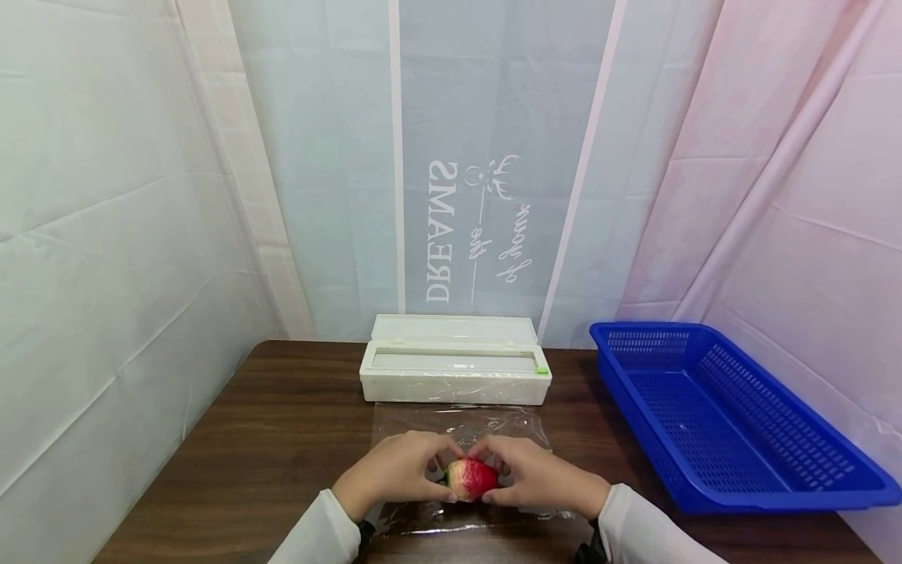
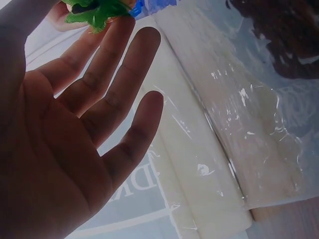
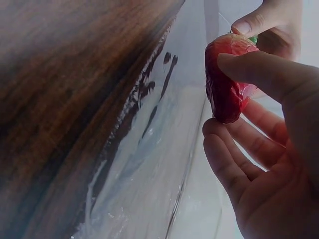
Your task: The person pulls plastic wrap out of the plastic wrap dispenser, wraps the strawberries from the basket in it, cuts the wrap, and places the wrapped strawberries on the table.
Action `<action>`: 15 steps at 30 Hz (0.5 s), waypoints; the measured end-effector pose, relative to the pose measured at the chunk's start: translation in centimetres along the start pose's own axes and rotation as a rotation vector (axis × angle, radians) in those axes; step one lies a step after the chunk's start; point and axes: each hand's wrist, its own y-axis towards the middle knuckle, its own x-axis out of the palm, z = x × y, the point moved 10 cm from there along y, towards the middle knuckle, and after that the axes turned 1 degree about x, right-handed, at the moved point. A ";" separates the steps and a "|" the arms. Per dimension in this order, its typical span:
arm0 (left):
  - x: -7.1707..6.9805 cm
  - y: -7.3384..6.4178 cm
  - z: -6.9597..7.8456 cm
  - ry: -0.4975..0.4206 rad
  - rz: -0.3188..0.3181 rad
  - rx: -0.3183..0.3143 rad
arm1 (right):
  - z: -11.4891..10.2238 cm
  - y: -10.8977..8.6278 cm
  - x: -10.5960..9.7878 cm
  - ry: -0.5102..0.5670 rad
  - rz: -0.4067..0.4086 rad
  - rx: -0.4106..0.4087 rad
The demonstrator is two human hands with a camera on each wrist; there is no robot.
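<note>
Holding the strawberry (image 1: 470,479) between them, the two hands are near the front edge of the table (image 1: 282,415). The left hand (image 1: 398,468) is at the end with the green leaves (image 2: 97,15); its grip is nearly closed, thumb and forefinger pinching the fruit, while the other fingers are spread loosely. The right hand (image 1: 539,474) pinches the opposite, red end between thumb and fingers, so this grip is also closed upon the strawberry. The fruit is above a sheet of clear film (image 1: 461,421), which is wrinkled and shiny; whether it touches the film, I cannot tell. Behind the film stands a white box (image 1: 454,388), its lid (image 1: 454,327) raised, with a small green piece (image 1: 542,370) at its right end. A blue basket (image 1: 694,495) stands farther to the right.
</note>
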 end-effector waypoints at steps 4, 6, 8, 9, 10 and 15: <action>0.4 -0.1 0.1 -0.002 -0.019 0.001 | 0.0 -0.1 0.3 -0.019 -0.010 -0.005; 0.6 -0.1 0.1 -0.004 -0.031 0.000 | -0.1 -0.1 0.5 -0.035 -0.015 -0.011; 0.8 -0.1 0.1 -0.004 -0.045 -0.002 | -0.2 -0.2 0.7 -0.050 -0.020 -0.019; 0.9 -0.2 0.1 -0.005 -0.052 -0.002 | -0.2 -0.2 0.8 -0.057 -0.022 -0.023; 1.0 -0.2 0.1 -0.007 -0.059 -0.004 | -0.3 -0.2 0.9 -0.060 -0.023 -0.027; 1.4 -0.2 0.2 -0.012 -0.087 -0.005 | -0.4 -0.4 1.1 -0.072 -0.022 -0.042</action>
